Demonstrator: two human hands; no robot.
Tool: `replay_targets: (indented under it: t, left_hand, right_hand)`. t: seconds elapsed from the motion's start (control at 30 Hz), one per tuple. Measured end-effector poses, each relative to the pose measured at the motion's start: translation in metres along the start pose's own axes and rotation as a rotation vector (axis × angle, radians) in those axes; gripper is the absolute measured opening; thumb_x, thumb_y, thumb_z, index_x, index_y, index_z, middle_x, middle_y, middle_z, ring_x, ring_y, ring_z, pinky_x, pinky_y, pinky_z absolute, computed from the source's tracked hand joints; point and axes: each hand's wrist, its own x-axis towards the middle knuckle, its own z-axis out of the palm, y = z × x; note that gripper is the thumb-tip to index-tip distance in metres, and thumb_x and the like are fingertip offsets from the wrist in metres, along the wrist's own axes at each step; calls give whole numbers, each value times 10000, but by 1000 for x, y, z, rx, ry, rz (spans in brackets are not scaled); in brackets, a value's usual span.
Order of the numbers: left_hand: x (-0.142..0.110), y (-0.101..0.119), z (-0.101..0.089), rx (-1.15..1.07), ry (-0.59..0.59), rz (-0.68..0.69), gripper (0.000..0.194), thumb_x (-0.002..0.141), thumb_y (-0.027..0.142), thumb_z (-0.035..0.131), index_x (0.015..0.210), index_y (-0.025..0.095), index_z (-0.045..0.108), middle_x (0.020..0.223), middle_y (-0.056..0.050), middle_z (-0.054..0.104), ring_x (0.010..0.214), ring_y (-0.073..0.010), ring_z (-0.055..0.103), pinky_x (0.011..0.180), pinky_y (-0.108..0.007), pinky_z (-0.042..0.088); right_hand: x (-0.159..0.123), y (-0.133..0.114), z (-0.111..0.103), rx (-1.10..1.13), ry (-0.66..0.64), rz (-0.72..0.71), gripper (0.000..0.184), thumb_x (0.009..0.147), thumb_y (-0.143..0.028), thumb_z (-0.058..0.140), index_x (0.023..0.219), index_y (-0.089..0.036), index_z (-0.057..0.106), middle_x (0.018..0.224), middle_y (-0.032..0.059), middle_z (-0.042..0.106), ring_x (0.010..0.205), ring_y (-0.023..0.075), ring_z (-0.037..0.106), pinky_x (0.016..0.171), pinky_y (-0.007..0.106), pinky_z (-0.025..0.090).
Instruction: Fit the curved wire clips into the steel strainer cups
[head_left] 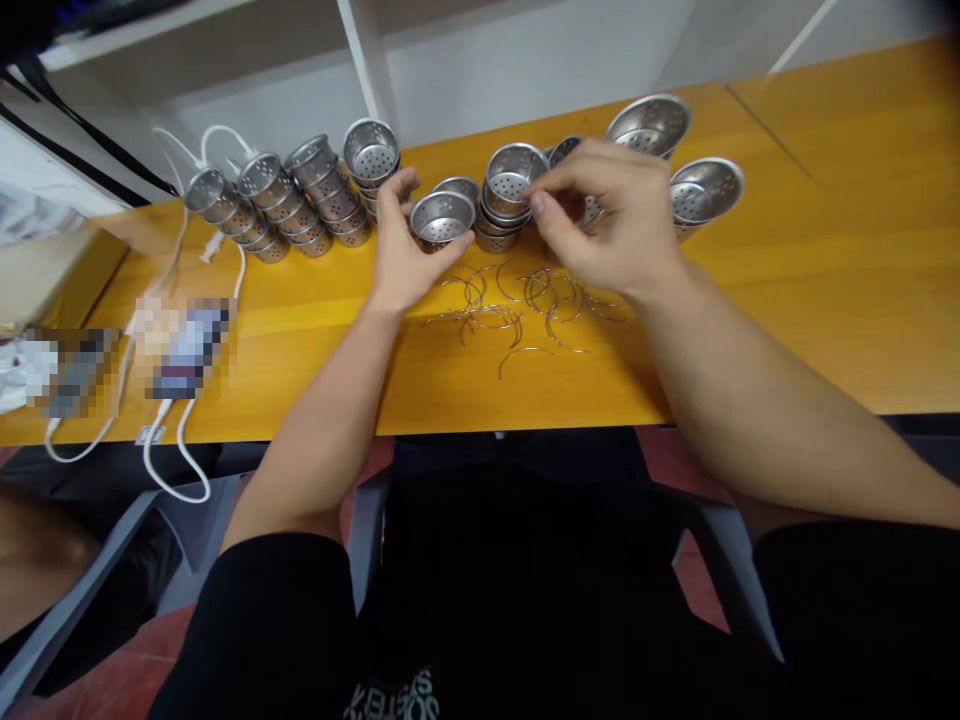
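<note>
Left hand (405, 258) grips a round, silver, perforated metal cup (442, 218) at the yellow-brown wooden counter (300, 300), mouth up, axis roughly upright; rightward, I see the right hand (619, 215) pinched beside stacked silver metal cups (505, 200), its hold unclear to me.

The table (832, 250) has an orange-yellow wood-look top with a soft sheen, crossed at the right by a dark seam (772, 140). Directly behind it runs a pale, grey-white wall surface (525, 50), with a white shelf (157, 32) along the upper left and a white upright panel (360, 55) meeting that surface. Below the table's near edge, reddish floor (116, 670) is visible beside a grey chair arm (86, 575), the lighting even and fairly bright.
</note>
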Motion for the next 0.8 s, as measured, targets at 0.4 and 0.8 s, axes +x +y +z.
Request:
replay_targets:
  t: [0.4, 0.8]
  left_hand:
    - [-9, -1, 5, -30, -37, -18, 1150, 907, 1089, 882, 1718, 374, 491, 1768, -172, 672, 1638, -396, 743, 1401, -569, 631]
    - [-16, 3, 12, -88, -114, 10, 1135, 950, 1051, 884, 1744, 346, 485, 1617, -184, 764, 1544, -390, 813, 1298, -553, 707]
  right_hand:
    - [-8, 18, 1, -473, -666, 119, 415, 1066, -465, 944, 784, -260, 718, 719, 122, 706, 728, 336, 738, 683, 464, 536]
    - [3, 25, 20, -351, -752, 34, 159, 1036, -166, 744, 976, -293, 818, 981, 68, 900, 860, 340, 819, 765, 468, 546]
